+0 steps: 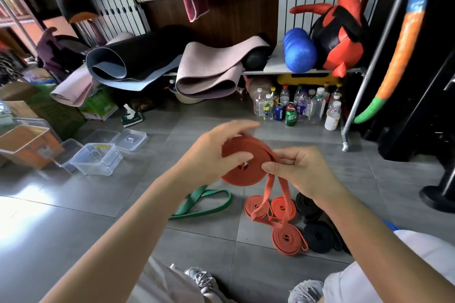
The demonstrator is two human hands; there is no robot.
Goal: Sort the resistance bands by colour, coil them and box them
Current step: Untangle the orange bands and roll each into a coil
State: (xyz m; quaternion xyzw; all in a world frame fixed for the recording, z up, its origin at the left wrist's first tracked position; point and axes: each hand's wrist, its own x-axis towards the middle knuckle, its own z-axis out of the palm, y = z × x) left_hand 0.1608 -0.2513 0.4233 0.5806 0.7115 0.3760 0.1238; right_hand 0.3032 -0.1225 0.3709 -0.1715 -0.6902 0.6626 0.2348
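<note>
The orange band (242, 170) is a flat, matt strip, wound for the most part into a round, flat coil, and it is held in the air above the grey tiled floor (98, 204). The left grip (216, 155) holds this coil: the thumb lies on its face and the fingers curl over its top edge. The right grip (298, 172) pinches the strip at the right edge of the coil, between thumb and fingers. From this pinch a loose loop (268, 194) of the same band hangs down to the floor.

Directly below the orange band three finished orange coils (283, 208) lie on the floor, and the hanging loop crosses over them. Below it to the right are black coils (317, 237), partly hidden by the right forearm. Below it to the left a green band (202, 204) lies uncoiled. Well to the left of it stand clear plastic boxes (98, 158), open, with their lids (129, 139) beside them. Beyond it, bottles and cans (295, 108) stand under a shelf with rolled mats (206, 71).
</note>
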